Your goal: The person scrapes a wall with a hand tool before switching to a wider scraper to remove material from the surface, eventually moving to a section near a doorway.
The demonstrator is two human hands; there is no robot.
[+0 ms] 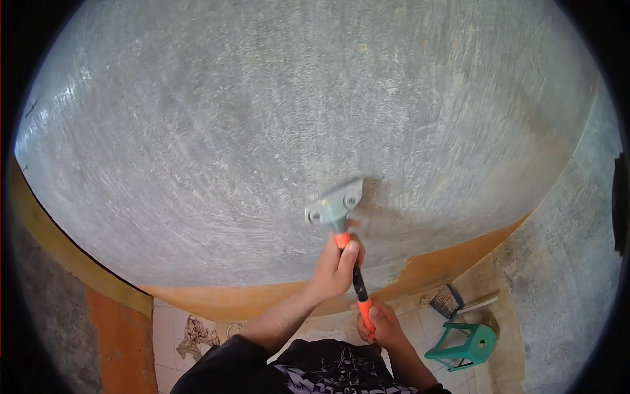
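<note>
— What does the person hold against the wall (262, 118)?

— A wall scraper (335, 205) with an orange and black handle (358, 282). Its grey head lies flat on the grey plaster, just above the upper grip.

— Two hands on one tool?

— Yes. The left hand (338, 266) is wrapped tight around the handle right below the head, thumb and fingers closed on the orange collar. The right hand (379, 323) is closed around the butt end of the handle, lower and nearer the body. I judge the split hold lets the upper grip press the blade into the surface while the lower one steers and levers.

— Why is the head angled?

— It sits tilted, one corner higher than the other, and the handle slants down to the right toward the lower grip. That seems to suit a diagonal stroke; the plaster around it carries fine scratch marks running in many directions.

— What lies below the grips?

— An orange band of paint (262, 299) remains along the foot of the wall, under both hands. Beyond it is a tiled floor (167, 328) with a crumpled rag (197, 335) to the left, and to the right of the lower grip a green plastic stool (467, 345) and a brush (449, 301) leaning near the corner.
</note>
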